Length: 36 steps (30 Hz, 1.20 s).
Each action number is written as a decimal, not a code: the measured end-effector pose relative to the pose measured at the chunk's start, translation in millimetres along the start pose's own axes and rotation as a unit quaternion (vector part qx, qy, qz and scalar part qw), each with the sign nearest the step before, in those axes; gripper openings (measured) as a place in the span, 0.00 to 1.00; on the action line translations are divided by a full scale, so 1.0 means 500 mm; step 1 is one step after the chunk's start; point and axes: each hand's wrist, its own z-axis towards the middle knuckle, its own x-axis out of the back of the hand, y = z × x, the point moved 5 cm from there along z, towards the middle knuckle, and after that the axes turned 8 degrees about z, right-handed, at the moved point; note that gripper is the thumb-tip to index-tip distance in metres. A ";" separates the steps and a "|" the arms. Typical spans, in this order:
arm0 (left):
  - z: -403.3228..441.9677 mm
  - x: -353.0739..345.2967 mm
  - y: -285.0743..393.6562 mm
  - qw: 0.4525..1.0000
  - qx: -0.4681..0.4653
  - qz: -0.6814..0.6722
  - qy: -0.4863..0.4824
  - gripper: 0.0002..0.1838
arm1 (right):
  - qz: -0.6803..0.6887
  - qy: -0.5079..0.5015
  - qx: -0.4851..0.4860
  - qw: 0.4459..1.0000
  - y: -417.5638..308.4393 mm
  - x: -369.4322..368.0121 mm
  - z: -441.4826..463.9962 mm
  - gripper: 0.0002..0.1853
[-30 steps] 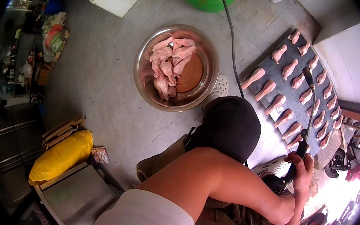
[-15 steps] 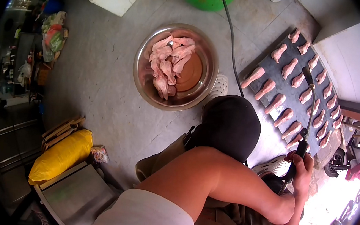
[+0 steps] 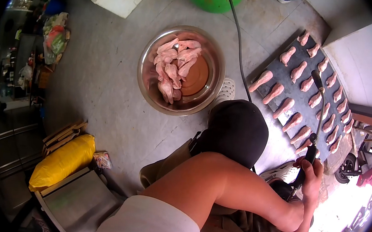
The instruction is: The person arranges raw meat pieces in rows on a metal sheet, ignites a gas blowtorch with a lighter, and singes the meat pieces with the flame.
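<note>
Head view puts the relation I judge decisive at the right of the frame: the torch (image 3: 313, 138) runs its long axis almost straight up from the right hand (image 3: 312, 175), its dark tip (image 3: 317, 78) showing over the rows of drumsticks (image 3: 292, 123). How high it hangs I can't tell. Of the hands, the right is nearer, fingers curled around the handle (image 3: 310, 154); the left forearm (image 3: 254, 196) reaches across from lower middle, its hand too hidden for me to read the grip. Most drumsticks slant lower left to upper right on a dark board (image 3: 280, 73), beside a white wall (image 3: 361, 61). Grey floor (image 3: 107, 50) spreads leftward, around a metal bowl (image 3: 214, 74) holding more meat (image 3: 172, 70).
</note>
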 end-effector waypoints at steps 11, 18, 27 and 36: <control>-0.007 0.027 0.004 1.000 0.000 0.016 0.003 0.06 | -0.020 -0.045 0.002 0.999 0.020 0.034 0.008 0.13; -0.006 0.026 0.010 1.000 0.000 0.014 0.005 0.06 | -0.028 -0.051 0.013 0.998 0.024 0.037 0.012 0.13; -0.011 0.033 0.004 1.000 -0.002 0.019 0.003 0.06 | -0.031 -0.040 0.005 0.999 0.017 0.030 0.009 0.13; -0.017 0.020 -0.003 1.000 -0.005 0.023 0.000 0.06 | -0.019 -0.036 -0.007 0.999 0.020 0.032 0.007 0.14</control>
